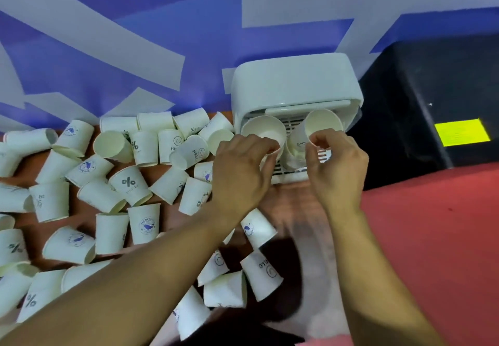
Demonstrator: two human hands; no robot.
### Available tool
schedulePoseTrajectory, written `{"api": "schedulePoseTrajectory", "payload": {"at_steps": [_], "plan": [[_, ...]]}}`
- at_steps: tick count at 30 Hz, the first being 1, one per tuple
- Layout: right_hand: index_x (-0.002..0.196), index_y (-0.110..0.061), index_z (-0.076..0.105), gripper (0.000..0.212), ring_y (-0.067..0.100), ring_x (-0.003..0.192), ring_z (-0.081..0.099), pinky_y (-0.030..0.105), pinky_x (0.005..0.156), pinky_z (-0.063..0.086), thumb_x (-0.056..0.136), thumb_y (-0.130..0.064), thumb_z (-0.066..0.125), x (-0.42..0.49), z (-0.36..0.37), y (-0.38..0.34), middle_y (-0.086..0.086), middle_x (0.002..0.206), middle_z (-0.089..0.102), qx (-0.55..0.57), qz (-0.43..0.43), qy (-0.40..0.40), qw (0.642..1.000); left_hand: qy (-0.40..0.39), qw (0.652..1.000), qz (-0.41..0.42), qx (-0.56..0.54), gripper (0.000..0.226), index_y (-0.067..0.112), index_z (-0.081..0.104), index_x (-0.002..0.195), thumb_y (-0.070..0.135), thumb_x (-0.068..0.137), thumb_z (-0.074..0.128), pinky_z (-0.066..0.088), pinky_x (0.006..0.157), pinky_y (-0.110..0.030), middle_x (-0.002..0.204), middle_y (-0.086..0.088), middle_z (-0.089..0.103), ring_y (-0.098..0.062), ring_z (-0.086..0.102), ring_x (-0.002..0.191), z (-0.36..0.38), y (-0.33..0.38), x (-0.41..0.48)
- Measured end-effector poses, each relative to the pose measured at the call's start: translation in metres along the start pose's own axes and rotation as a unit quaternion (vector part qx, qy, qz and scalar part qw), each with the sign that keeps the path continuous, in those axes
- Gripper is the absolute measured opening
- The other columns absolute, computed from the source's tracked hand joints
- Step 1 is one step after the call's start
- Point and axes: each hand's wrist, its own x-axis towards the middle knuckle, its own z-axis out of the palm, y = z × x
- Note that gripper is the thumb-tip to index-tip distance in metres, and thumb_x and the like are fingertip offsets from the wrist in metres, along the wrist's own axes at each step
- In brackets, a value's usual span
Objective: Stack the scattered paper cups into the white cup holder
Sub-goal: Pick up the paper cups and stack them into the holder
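Note:
The white cup holder [294,83] stands against the blue wall, its slotted tray facing me. My left hand [240,172] pinches the near rim of an upright white paper cup [263,129] over the tray's left side. My right hand [334,164] grips the rim of a second paper cup [322,122], tilted with its mouth toward me, on the tray's right side. Several more white printed cups [129,183] lie scattered on the brown table to the left and under my forearms.
A black box [432,97] with a yellow label [460,132] sits right of the holder. A red surface [432,237] covers the near right. A blue and white wall [135,48] closes the back.

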Motion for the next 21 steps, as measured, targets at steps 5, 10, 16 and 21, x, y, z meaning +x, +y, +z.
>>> {"api": "schedulePoseTrajectory", "payload": {"at_steps": [5,10,16,21], "plan": [[0.087,-0.013,0.069,0.011,0.026,0.077,0.064,0.039,0.068,0.052,0.077,-0.01,0.068,0.002,0.014,0.02,0.003,0.082,0.069,-0.004,0.013,-0.06,0.998,-0.078,0.997,-0.001,0.021,0.012,0.023,0.072,0.096,0.024,0.084,0.069,0.043,0.069,-0.038,0.086,0.004,0.07,-0.025,0.061,0.078,0.019,-0.006,-0.005],[0.084,-0.016,0.068,0.006,0.022,0.076,0.063,0.04,0.067,0.051,0.08,-0.018,0.073,0.002,0.03,0.033,0.0,0.081,0.068,0.013,0.024,-0.108,0.994,-0.118,0.993,-0.025,0.016,0.023,0.026,0.076,0.094,0.038,0.089,0.057,0.045,0.07,-0.038,0.085,0.005,0.074,-0.025,0.064,0.078,0.032,-0.015,-0.001],[0.081,-0.019,0.066,0.005,0.023,0.075,0.061,0.042,0.071,0.047,0.084,-0.023,0.065,0.002,0.05,0.041,-0.001,0.077,0.066,-0.007,0.019,-0.153,0.988,-0.154,0.986,-0.054,0.022,0.034,0.027,0.076,0.088,0.041,0.093,0.045,0.047,0.07,-0.041,0.082,0.004,0.073,-0.027,0.063,0.078,0.043,-0.026,-0.001],[0.081,-0.018,0.066,0.008,0.023,0.073,0.062,0.039,0.078,0.042,0.086,-0.024,0.065,0.003,0.053,0.042,-0.001,0.077,0.067,-0.02,0.028,-0.159,0.987,-0.164,0.985,-0.038,0.033,0.029,0.025,0.076,0.087,0.04,0.091,0.051,0.049,0.068,-0.042,0.079,0.004,0.071,-0.027,0.063,0.077,0.052,-0.032,-0.002]]}}
